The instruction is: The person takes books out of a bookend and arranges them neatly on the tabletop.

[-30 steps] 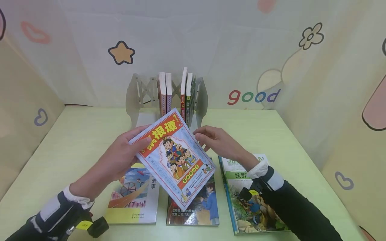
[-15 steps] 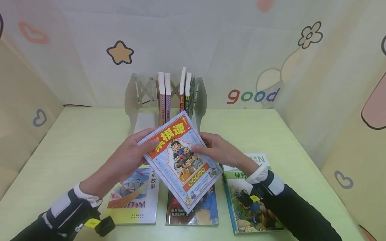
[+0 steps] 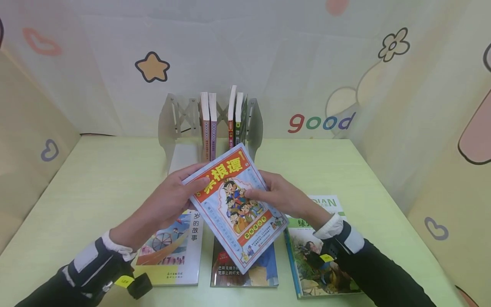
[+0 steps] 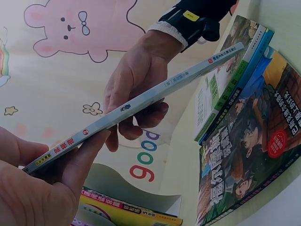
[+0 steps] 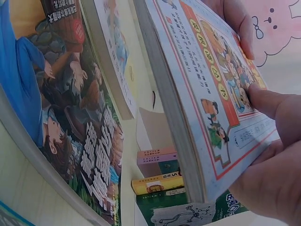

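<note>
Book (image 3: 234,209) under inspection: blue-and-white cover, held aslant above the desk (image 3: 107,170), short of the metal rack (image 3: 168,123) in the head view. Left hand (image 3: 174,198) pinches it near the upper-left corner, thumb on the cover. Right hand (image 3: 284,194) holds the right edge, thumb over the printed figures.

Risks, as judged: should the right hand release first, the left would bear the weight at one corner, and the book could swivel or slip, the cover appearing smooth. Its lower corner hangs in line with the dark-covered book (image 3: 264,270); a careless drop could strike that cover. The right sleeve (image 3: 383,273) passes over the green-titled book (image 3: 310,279) and might nudge it if lowered. The standing books (image 3: 206,123) show a gap in their row, so a knock there could tip one.

Writing: the held cover reads 根谭 clearly (the first character is partly under the left thumb). The yellow-and-white book (image 3: 168,260) shows 岁的故事. The dark-covered book carries 荒原上的灯光. The green-titled book shows "DIAN", its title largely hidden by the arm. On the yellow spine (image 4: 122,211) in the left wrist view, "100" is legible. The backdrop (image 3: 245,51) reads "good". No brand could be made out.
</note>
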`<action>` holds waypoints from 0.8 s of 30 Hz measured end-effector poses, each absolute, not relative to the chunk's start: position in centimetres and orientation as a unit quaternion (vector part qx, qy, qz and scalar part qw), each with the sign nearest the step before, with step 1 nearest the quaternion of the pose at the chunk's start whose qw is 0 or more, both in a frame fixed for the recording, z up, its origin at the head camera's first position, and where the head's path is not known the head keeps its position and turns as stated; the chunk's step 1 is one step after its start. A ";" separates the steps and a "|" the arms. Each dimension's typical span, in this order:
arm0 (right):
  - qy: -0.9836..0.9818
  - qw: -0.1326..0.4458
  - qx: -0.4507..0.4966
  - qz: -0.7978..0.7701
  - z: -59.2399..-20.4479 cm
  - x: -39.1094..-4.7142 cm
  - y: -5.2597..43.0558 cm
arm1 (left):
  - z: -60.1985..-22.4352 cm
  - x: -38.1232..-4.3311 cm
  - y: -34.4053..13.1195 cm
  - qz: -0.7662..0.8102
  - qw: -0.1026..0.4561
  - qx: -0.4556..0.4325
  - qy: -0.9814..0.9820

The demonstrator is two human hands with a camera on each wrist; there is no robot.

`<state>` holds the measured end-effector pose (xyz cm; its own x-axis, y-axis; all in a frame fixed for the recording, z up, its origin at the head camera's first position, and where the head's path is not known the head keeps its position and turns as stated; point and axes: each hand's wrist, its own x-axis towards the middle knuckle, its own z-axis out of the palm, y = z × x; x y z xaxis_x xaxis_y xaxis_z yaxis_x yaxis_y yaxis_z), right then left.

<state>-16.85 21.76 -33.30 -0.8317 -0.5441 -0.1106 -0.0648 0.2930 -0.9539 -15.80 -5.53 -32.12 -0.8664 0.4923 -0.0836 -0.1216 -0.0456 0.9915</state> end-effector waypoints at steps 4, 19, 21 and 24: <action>0.763 0.217 -0.194 -0.577 -33.4 -16.7 21.9 | -32.0 -15.9 -5.3 0.702 0.216 0.132 0.665; 0.753 0.183 -0.179 -0.606 -32.7 -15.5 24.1 | -31.2 -16.4 -6.2 0.669 0.169 0.097 0.717; 0.752 0.176 -0.172 -0.611 -32.4 -15.3 24.7 | -31.2 -16.5 -6.7 0.661 0.152 0.098 0.728; 0.752 0.160 -0.165 -0.618 -32.0 -14.9 25.6 | -30.9 -16.9 -7.7 0.654 0.127 0.102 0.739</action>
